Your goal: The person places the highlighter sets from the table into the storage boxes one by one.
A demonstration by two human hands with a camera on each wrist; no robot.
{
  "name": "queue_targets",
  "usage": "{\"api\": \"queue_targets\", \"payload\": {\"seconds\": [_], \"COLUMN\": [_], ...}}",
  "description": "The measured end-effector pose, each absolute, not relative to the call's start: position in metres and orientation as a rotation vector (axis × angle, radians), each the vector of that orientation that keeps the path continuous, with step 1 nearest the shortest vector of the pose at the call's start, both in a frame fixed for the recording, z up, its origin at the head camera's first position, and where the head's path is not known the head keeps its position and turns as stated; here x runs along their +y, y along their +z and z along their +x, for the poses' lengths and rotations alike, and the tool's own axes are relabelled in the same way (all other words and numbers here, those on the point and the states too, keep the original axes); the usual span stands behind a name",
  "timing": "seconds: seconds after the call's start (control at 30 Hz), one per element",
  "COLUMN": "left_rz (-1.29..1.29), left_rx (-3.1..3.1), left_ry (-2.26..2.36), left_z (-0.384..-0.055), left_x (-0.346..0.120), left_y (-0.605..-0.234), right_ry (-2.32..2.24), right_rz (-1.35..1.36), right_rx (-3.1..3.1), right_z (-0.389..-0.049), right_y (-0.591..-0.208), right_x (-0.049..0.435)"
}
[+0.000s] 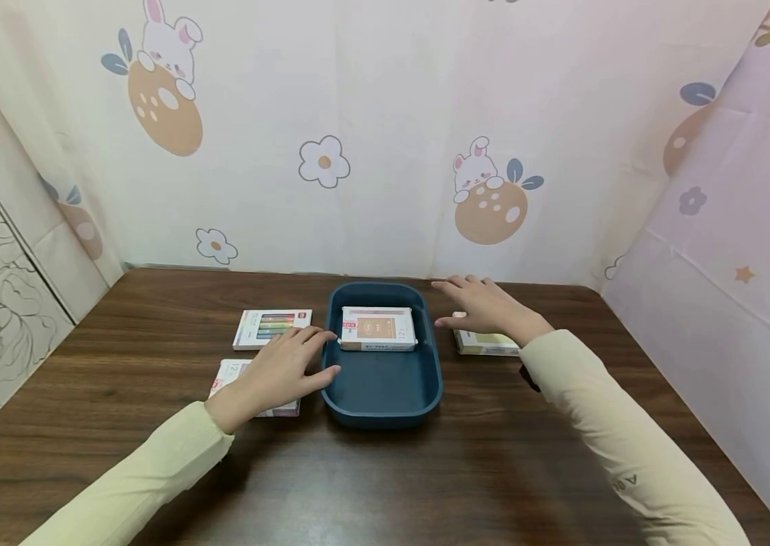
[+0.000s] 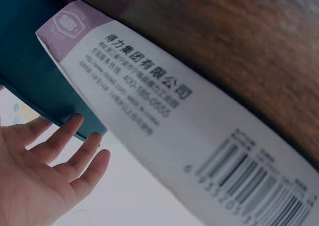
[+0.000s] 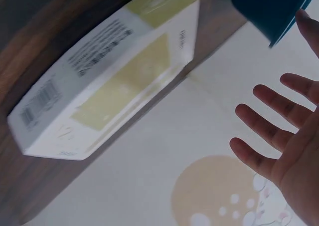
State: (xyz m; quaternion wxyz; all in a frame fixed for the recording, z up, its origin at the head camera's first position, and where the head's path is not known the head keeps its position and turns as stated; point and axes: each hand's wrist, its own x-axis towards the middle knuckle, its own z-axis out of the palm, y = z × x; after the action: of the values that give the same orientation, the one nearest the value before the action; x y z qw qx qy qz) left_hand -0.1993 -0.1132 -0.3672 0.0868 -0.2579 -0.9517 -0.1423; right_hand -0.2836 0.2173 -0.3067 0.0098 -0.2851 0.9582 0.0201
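Note:
A dark blue plastic bin [image 1: 381,409] stands mid-table, with a flat white and tan box [image 1: 379,331] lying in its far half. My left hand [image 1: 281,368] hovers by the bin's left rim, fingers spread and holding nothing. Under it lies a white box [image 1: 230,370], partly covered by the hand; its side shows a purple end and a barcode in the left wrist view. Beyond the bin's right rim my right hand [image 1: 483,305] is spread, also holding nothing. A white and yellow-green box [image 1: 485,346] lies below that hand, partly hidden by it.
Behind the left hand lies a white box with coloured stripes [image 1: 253,327]. The brown wood-grain table [image 1: 385,485] meets a pale curtain [image 1: 391,205] printed with rabbits and flowers at its back edge. More patterned cloth hangs on both sides.

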Motion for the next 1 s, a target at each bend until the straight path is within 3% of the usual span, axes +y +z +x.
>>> {"api": "queue_targets", "payload": {"seconds": [1.0], "left_rz": [-0.774], "left_rx": [-2.836], "left_ry": [-0.429], "left_z": [-0.199], "left_x": [-0.114], "left_y": [-0.368], "right_ry": [-0.047], "right_rz": [-0.67], "right_rx": [2.962], "right_z": [-0.29], "right_y": [-0.355], "right_x": [0.281]}}
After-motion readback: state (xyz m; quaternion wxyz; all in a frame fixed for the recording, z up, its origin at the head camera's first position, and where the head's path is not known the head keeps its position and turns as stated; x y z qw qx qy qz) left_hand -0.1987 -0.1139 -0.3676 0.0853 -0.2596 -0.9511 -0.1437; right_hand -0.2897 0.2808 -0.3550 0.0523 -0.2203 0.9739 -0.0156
